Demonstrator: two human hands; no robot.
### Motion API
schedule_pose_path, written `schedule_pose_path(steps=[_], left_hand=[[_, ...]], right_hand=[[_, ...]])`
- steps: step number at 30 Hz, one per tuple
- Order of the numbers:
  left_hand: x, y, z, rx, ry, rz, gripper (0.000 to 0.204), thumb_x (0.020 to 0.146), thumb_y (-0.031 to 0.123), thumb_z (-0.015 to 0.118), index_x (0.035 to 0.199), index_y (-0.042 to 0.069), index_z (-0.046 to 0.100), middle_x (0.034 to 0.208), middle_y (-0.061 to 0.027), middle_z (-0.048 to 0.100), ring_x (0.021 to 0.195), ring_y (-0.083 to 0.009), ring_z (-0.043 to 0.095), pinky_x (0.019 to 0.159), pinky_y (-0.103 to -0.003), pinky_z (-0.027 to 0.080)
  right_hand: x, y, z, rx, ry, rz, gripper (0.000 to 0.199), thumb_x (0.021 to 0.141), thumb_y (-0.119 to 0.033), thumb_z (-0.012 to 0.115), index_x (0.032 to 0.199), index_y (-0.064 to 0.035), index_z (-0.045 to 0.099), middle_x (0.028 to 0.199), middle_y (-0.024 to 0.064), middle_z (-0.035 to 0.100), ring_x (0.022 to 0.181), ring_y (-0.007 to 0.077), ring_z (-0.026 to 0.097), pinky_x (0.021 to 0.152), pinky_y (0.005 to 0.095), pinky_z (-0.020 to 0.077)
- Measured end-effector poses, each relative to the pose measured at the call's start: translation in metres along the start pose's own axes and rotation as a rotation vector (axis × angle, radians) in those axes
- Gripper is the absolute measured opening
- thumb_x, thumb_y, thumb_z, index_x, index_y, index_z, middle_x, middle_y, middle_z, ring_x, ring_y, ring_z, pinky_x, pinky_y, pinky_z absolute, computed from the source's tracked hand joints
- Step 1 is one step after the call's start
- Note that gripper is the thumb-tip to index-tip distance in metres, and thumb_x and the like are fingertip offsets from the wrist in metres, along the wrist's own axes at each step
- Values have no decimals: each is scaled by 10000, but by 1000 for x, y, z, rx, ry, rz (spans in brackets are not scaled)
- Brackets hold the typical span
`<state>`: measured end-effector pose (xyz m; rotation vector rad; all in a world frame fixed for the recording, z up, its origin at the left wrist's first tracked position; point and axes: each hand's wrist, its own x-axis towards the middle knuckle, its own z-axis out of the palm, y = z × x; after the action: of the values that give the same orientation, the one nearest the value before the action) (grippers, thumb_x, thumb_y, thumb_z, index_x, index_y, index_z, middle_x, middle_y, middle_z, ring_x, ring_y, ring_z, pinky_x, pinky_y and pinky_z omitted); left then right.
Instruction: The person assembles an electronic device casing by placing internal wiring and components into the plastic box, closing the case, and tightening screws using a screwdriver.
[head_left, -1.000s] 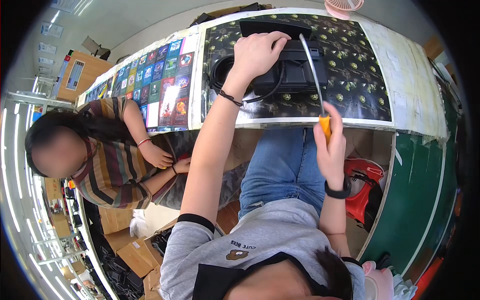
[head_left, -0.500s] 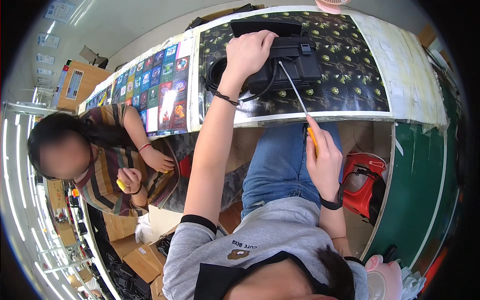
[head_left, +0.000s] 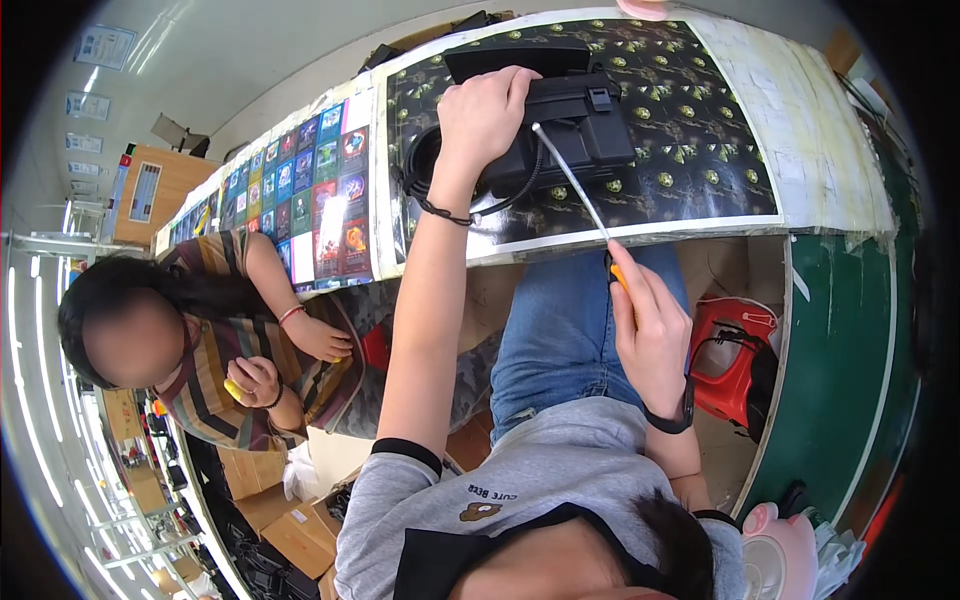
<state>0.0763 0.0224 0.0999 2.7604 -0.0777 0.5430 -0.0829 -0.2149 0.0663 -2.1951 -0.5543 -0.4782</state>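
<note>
A bulky black plastic device lies on the tabletop, a flat dark panel standing at its far side and a black cable looped at its left. My left hand is closed over the upper left of the device; its fingertips are partly hidden. In my right hand, at the table's front edge, is a long-shaft screwdriver with an orange-yellow handle. The shaft slants up and left, its tip end over the front of the device. Whether the tip touches it I cannot tell.
The table has printed sheets under a glossy cover. A co-worker sits at the left, holding something yellow. A red plastic stool or basket stands under the table at right. A pink fan is at lower right; cardboard boxes are at lower left.
The whole view has shifted slightly. The screwdriver's tip end has moved a little left along the device's front. My left hand keeps its hold on the device.
</note>
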Motion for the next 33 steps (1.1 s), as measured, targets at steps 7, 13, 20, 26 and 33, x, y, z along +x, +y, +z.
schedule_pose_path(steps=[7, 13, 20, 26, 33], left_hand=[[-5, 6, 2, 11, 125, -56, 336, 961, 264, 423, 916, 130, 727, 811, -115, 706, 809, -308, 671, 766, -436, 494], [-12, 8, 4, 1, 193, -32, 327, 963, 238, 429, 899, 105, 722, 815, -113, 706, 811, -292, 668, 770, -442, 474], [-18, 9, 5, 0, 220, -27, 309, 959, 227, 439, 890, 103, 713, 828, -92, 709, 828, -278, 665, 767, -441, 467], [-19, 10, 13, 29, 281, -37, 276, 952, 209, 458, 893, 98, 705, 838, -77, 710, 835, -266, 659, 778, -421, 456], [-24, 11, 18, 77, 389, -16, 297, 972, 214, 430, 963, 118, 711, 863, -108, 710, 872, -291, 666, 768, -433, 481]], right_hand=[[6, -32, -9, -181, -189, 38, 489, 905, -72, 610, 1379, -79, 493, 938, 124, 633, 681, 271, 668, 576, 362, 559], [7, -43, -4, -157, -285, 153, 494, 920, -52, 583, 1400, -78, 469, 843, 167, 614, 641, 326, 640, 552, 407, 526], [-5, -41, 6, -111, -278, 181, 525, 927, -46, 567, 1430, -84, 422, 832, 184, 607, 651, 356, 639, 558, 431, 527], [-14, -35, 19, -46, -237, 184, 532, 937, -50, 555, 1443, -62, 392, 818, 171, 593, 633, 324, 633, 559, 416, 536], [-26, -21, 35, 544, -294, 473, 478, 970, -60, 506, 1433, -35, 391, 936, 212, 623, 694, 374, 634, 641, 426, 527]])
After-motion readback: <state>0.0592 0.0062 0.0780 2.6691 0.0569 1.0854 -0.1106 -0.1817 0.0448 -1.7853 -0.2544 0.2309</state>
